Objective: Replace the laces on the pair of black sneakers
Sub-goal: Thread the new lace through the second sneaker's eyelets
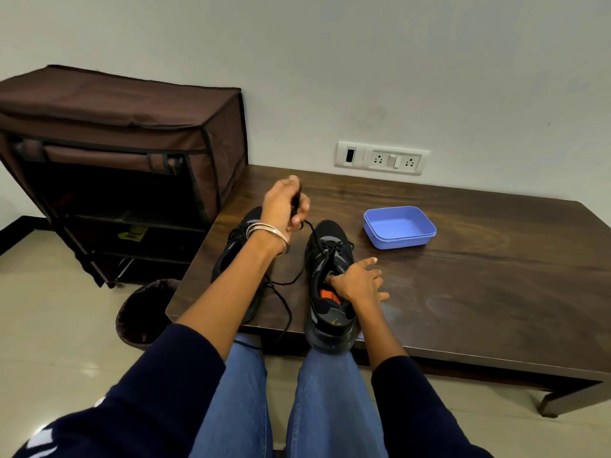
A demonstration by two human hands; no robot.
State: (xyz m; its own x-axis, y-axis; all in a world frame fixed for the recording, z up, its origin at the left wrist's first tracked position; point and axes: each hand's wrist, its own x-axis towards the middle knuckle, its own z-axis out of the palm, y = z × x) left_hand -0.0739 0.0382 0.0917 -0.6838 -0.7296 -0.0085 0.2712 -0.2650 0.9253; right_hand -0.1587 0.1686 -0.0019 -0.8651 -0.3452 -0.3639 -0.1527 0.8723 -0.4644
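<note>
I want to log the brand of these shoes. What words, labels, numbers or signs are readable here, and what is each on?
No text can be read.
Orange tag inside the right sneaker: dark print, too blurred to read.
Yellow mark on that sneaker's heel: a logo shape, not legible.
Yellow label in the brown shoe rack: too dark and small.
White print on the sleeve: cut off, unreadable.

Your left hand (285,206) is raised, fingers curled, seemingly pinching something dark. Your right hand (358,281) lies lower, fingers spread, thumb apparently hooked; both forearms bare.
</note>
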